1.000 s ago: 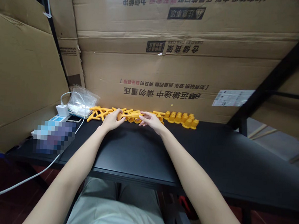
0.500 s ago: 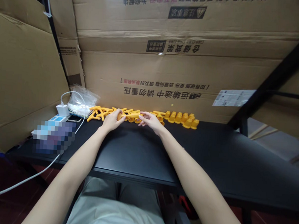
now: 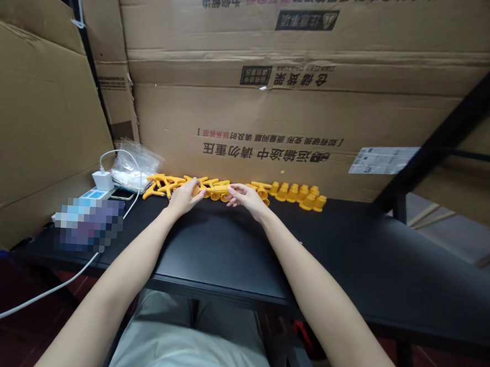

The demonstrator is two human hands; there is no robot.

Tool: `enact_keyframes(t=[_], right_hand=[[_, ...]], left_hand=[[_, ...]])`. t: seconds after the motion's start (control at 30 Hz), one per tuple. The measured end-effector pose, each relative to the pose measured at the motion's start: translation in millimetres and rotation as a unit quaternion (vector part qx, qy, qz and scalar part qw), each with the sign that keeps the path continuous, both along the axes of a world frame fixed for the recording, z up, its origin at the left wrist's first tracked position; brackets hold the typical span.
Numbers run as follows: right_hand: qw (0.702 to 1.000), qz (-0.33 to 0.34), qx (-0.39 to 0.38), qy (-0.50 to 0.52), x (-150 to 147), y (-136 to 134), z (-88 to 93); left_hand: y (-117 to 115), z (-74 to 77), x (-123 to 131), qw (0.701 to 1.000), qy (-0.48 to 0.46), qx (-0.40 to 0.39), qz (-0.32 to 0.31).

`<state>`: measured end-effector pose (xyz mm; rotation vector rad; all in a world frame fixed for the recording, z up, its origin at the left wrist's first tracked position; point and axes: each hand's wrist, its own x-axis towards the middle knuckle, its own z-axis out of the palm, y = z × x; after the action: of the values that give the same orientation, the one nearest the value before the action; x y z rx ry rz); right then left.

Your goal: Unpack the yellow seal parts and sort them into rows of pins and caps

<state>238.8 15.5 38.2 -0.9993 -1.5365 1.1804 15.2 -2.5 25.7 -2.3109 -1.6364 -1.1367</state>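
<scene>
My left hand [image 3: 184, 197] is closed on the left end of a yellow plastic piece [image 3: 215, 189], just above the black table. The fingers of my right hand [image 3: 246, 198] pinch the right end of the same piece. Behind and left of my hands lie several yellow branched parts [image 3: 162, 185] in a row along the cardboard. To the right, several yellow cup-shaped parts [image 3: 293, 193] stand close together. A few more yellow parts are partly hidden behind my hands.
The black table [image 3: 224, 254] has a cardboard wall [image 3: 249, 112] behind it. On the left are a clear plastic bag [image 3: 132, 168], a power strip [image 3: 95, 194] with a white charger [image 3: 103, 180], a phone [image 3: 123, 194] and a white cable [image 3: 62, 286]. A black frame post [image 3: 451, 129] slants at the right.
</scene>
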Motion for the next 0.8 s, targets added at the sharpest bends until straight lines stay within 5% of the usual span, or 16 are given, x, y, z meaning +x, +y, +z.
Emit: enact_keyframes(t=[0.5,0.8], right_hand=[[0.999,-0.032,-0.006,0.039,-13,-8,5.9],[0.993,-0.08,-0.075,0.051,-22,-11,7.5]], left_hand=[[1,-0.9,-1,1.0,0.012,0.023,0.005],[-1,0.3,2,1.0,0.023,0.02,0.003]])
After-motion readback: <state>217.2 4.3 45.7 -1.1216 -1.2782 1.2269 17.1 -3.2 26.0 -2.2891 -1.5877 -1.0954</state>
